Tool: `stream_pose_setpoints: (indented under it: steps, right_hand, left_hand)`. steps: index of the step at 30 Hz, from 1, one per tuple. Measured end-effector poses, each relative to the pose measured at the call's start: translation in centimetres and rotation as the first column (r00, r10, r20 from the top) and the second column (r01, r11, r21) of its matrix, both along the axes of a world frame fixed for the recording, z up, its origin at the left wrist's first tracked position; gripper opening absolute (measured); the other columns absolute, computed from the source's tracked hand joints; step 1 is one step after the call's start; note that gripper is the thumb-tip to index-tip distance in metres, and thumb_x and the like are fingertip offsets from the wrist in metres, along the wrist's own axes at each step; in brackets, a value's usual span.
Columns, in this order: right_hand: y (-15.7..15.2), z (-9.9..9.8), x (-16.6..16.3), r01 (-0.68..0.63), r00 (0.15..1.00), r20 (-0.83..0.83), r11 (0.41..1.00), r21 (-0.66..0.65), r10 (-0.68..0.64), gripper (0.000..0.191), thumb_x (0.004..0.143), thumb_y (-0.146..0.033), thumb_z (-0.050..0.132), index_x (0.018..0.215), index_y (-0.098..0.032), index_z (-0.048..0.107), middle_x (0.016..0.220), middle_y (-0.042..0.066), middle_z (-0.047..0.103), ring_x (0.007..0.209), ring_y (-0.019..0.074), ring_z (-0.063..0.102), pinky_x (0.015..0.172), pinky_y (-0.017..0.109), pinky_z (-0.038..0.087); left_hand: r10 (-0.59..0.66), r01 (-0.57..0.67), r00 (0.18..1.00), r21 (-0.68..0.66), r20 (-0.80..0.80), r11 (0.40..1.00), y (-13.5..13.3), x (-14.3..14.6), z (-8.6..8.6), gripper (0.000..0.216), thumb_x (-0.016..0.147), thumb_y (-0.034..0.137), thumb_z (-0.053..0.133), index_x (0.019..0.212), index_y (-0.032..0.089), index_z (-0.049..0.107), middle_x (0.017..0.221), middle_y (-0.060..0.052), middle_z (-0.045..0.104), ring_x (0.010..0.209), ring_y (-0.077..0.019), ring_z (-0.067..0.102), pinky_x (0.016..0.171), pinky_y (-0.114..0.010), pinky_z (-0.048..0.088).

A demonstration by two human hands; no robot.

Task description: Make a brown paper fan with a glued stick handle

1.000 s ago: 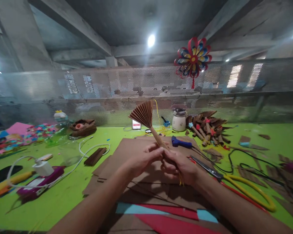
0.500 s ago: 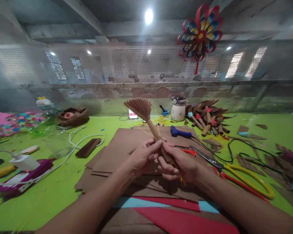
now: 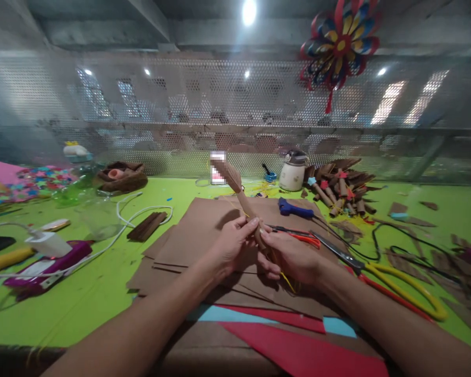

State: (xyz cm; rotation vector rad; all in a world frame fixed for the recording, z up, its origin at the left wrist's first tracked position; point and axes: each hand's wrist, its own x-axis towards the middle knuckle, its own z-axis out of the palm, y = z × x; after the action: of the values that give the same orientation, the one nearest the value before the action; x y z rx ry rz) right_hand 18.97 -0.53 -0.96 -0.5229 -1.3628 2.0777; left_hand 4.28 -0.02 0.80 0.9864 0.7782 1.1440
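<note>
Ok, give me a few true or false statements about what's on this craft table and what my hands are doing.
1. Both the left hand and the right hand grip the folded brown paper piece. True.
2. The yellow-handled scissors lie to the left of the hands. False: they lie on the right side of the table.
3. A colourful paper pinwheel hangs on the mesh screen at the upper right. True.
4. The table has a blue top. False: it is bright green.
5. The right hand holds the blue glue gun. False: it lies on the brown cardboard sheets, beyond the hands.
</note>
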Motion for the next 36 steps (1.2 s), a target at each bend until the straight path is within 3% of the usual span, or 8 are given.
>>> stream_pose_setpoints:
  steps: [6,9,15,19,23,26,30,36]
  right_hand:
    - [-0.5,0.7,0.2,0.038,0.998,0.044,0.999,0.012,-0.038,0.027,0.088,-0.048,0.047,0.087,-0.021,0.043,0.053,-0.008,0.039,0.042,0.005,0.025,0.043,0.016,0.029]
    - [-0.9,1.0,0.2,0.066,0.993,0.096,0.997,0.042,-0.07,0.031,0.086,-0.053,0.047,0.091,-0.023,0.042,0.056,-0.008,0.037,0.043,0.0051,0.022,0.042,0.015,0.028]
    - [-1.2,1.1,-0.2,0.161,0.97,0.15,0.969,0.188,-0.19,0.032,0.085,-0.054,0.048,0.099,-0.026,0.042,0.058,-0.009,0.029,0.045,0.006,0.022,0.038,0.015,0.022]
    - [-1.5,1.3,-0.4,0.148,0.95,0.221,0.942,0.3,-0.219,0.036,0.081,-0.055,0.053,0.092,-0.022,0.049,0.057,-0.009,0.026,0.046,0.0058,0.019,0.039,0.018,0.019]
    - [-1.6,1.3,-0.4,0.14,0.916,0.277,0.877,0.459,-0.291,0.035,0.084,-0.051,0.051,0.096,-0.019,0.056,0.058,-0.006,0.031,0.05,0.0078,0.024,0.045,0.021,0.022]
    - [-1.6,0.8,-0.5,0.199,0.866,0.264,0.778,0.596,-0.424,0.036,0.086,-0.05,0.046,0.083,-0.017,0.059,0.06,-0.004,0.035,0.055,0.0098,0.028,0.05,0.022,0.026]
    - [-1.7,0.1,-0.7,0.247,0.818,0.221,0.671,0.7,-0.531,0.037,0.089,-0.048,0.041,0.078,-0.018,0.06,0.06,-0.002,0.039,0.056,0.0114,0.032,0.053,0.024,0.028]
    - [-1.9,-0.8,-1.1,0.18,0.806,0.235,0.603,0.777,-0.544,0.033,0.092,-0.041,0.039,0.073,-0.019,0.056,0.061,-0.002,0.047,0.055,0.0123,0.038,0.055,0.025,0.03]
  left_hand:
    - [-0.165,0.16,0.982,0.055,0.096,0.986,-0.9,0.0,0.4,0.032,0.08,0.035,0.061,0.106,0.017,0.055,0.099,-0.01,0.066,0.076,-0.0157,0.063,0.065,-0.025,0.05]
    - [-0.217,0.207,0.971,0.107,0.095,0.972,-1.6,0.0,0.8,0.031,0.083,0.036,0.058,0.106,0.017,0.053,0.102,-0.011,0.065,0.08,-0.0169,0.063,0.069,-0.027,0.05]
    - [-0.166,0.16,0.986,0.19,0.014,0.969,-2.4,0.3,1.3,0.024,0.084,0.039,0.055,0.088,0.015,0.057,0.09,-0.007,0.065,0.069,-0.0116,0.058,0.065,-0.022,0.046]
    - [-0.05,0.053,0.999,0.208,-0.017,0.977,-2.1,-0.1,1.4,0.027,0.084,0.041,0.055,0.077,0.015,0.056,0.085,-0.005,0.063,0.078,-0.0137,0.058,0.074,-0.023,0.044]
    - [-0.018,0.002,0.996,0.183,0.087,0.983,-1.3,-0.8,1.6,0.024,0.083,0.039,0.056,0.077,0.016,0.054,0.076,-0.002,0.059,0.07,-0.0122,0.058,0.061,-0.021,0.043]
    - [-0.04,0.008,0.975,0.143,0.217,0.99,-1.0,-1.0,2.0,0.019,0.084,0.034,0.056,0.079,0.016,0.051,0.071,0.0,0.056,0.07,-0.0146,0.061,0.055,-0.022,0.043]
    - [0.005,-0.027,0.958,0.072,0.285,0.997,-1.1,-0.7,2.4,0.018,0.085,0.03,0.054,0.076,0.016,0.048,0.067,0.001,0.053,0.072,-0.0162,0.062,0.063,-0.028,0.05]
    - [0.052,-0.055,0.942,-0.001,0.331,0.999,-1.1,-0.4,2.4,0.02,0.081,0.026,0.061,0.076,0.017,0.044,0.061,0.005,0.048,0.064,-0.0126,0.06,0.07,-0.031,0.052]
